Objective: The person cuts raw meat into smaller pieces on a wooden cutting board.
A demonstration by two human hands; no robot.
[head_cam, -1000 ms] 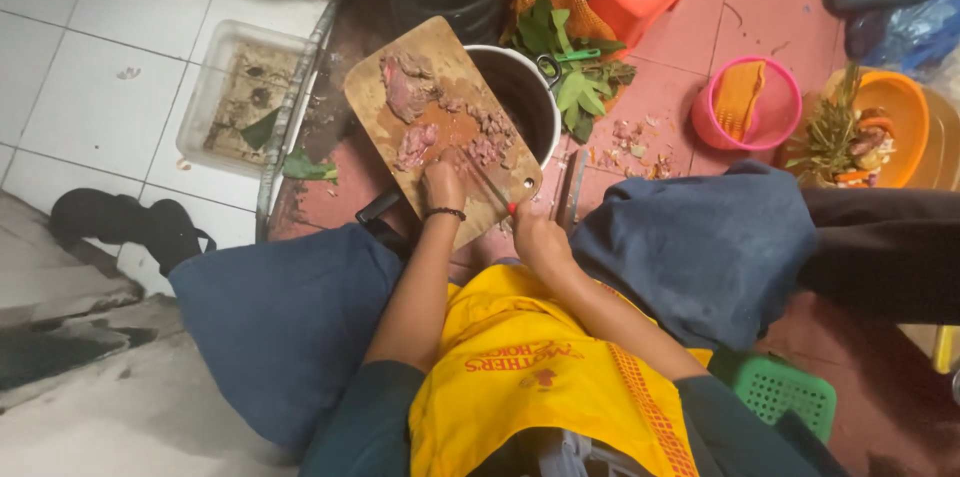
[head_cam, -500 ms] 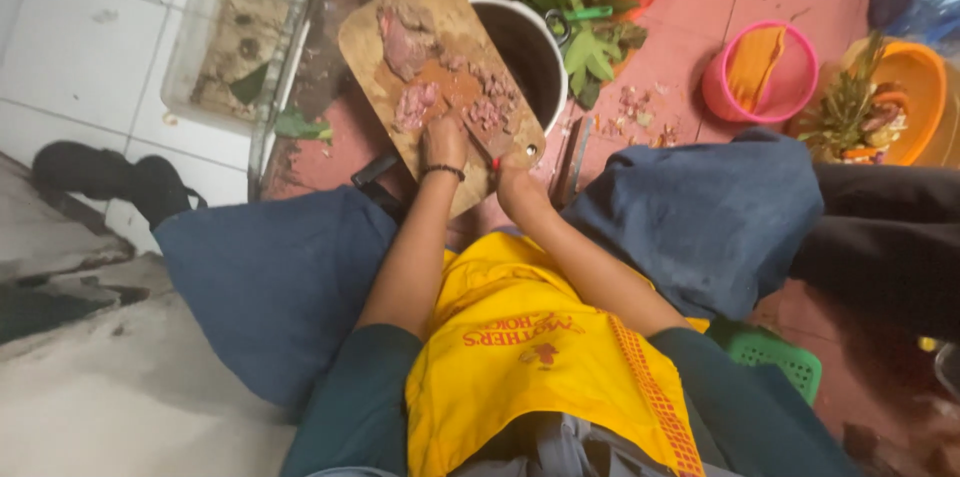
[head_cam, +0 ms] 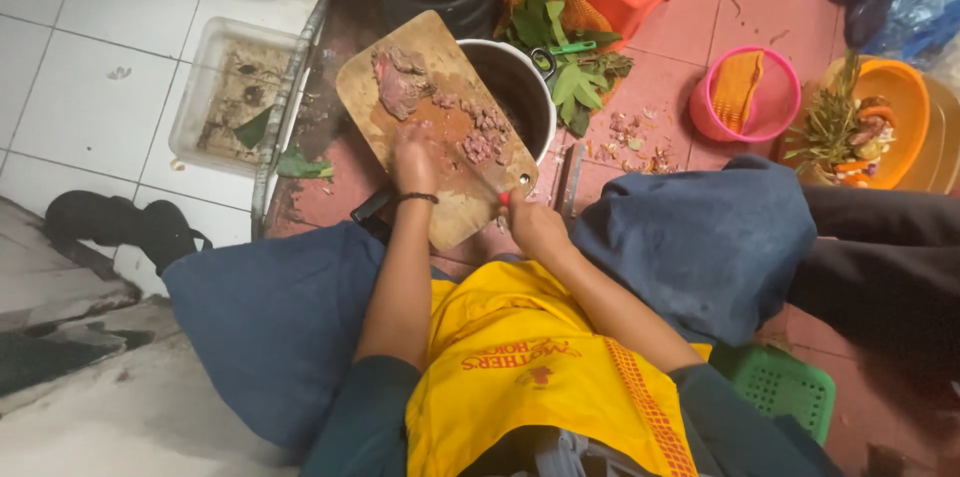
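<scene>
Left hand [head_cam: 414, 163] flat, fingers spread, pressing meat [head_cam: 400, 83] on the wooden cutting board [head_cam: 450, 217]; right hand [head_cam: 535, 224] clenched around a red-handled knife [head_cam: 497, 192], beside the pot [head_cam: 520, 97].

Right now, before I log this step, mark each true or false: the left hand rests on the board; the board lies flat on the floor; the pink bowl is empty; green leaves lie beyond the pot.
1. The left hand rests on the wooden cutting board. True.
2. The board lies flat on the floor. False: it sits across the rim of the dark pot.
3. The pink bowl is empty. False: it holds something orange.
4. Green leaves lie beyond the pot. True.
</scene>
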